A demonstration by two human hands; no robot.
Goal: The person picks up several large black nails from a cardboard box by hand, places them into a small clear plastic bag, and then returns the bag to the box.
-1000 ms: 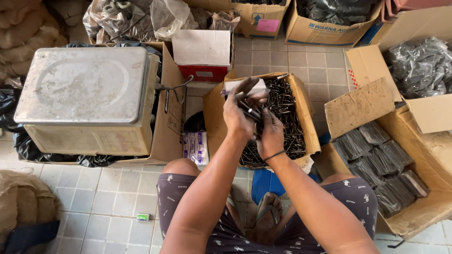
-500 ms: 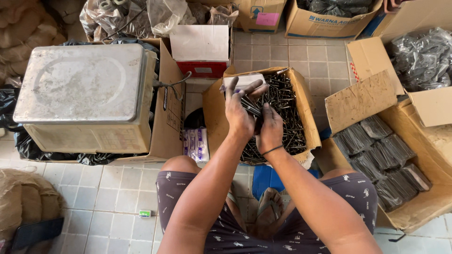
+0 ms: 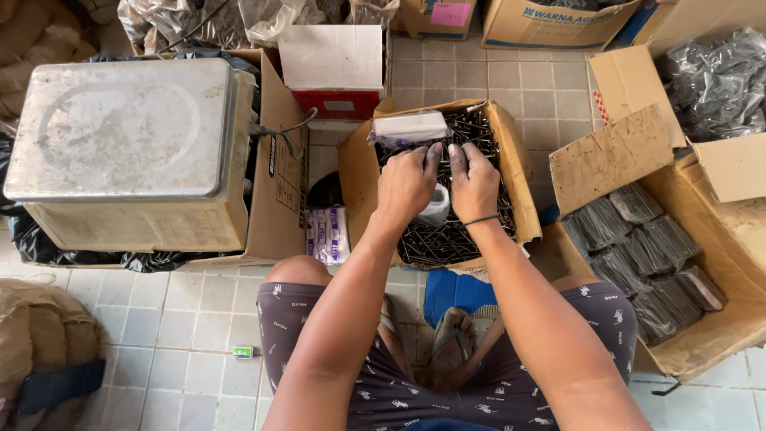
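While nails (image 3: pixel 455 231) fill box (image 3: pixel 355 172) beneath, left hand (image 3: pixel 407 185), right hand (image 3: pixel 475 185) curled side by side; grasp unclear.

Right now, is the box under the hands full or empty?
Partly full: the open cardboard box holds a loose heap of dark nails, flaps spread outward.

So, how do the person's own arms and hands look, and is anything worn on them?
Both arms are bare, with no sleeves and no gloves. The left hand and the right hand have dark grime on the fingertips. A thin dark band circles the right wrist. No watch or ring shows.
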